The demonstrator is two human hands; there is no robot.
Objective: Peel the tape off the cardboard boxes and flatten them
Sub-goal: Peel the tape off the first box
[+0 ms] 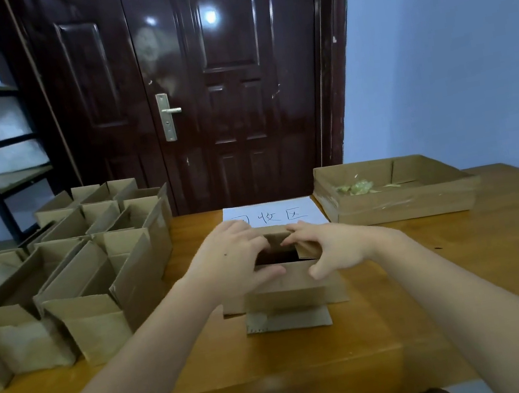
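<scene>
Head view: small open box (286, 289) at frame centre is gripped by both hands (234, 261) (334, 249); crumpled tape (357, 188) is seen in the tray (402, 204), right.

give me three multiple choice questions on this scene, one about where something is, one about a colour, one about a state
1. Where does the white sheet with handwriting lie?
A. on the table behind the small box
B. inside the shallow tray
C. on the shelf

2. What colour is the door?
A. white
B. dark brown
C. green

3. What state is the small box under the hands in?
A. taped shut
B. flattened
C. standing with its top open

Answers:
1. A, it lies on the wooden table just beyond the box.
2. B, its glossy panels are dark brown.
3. C, a dark opening shows between the left hand and right hand.
</scene>
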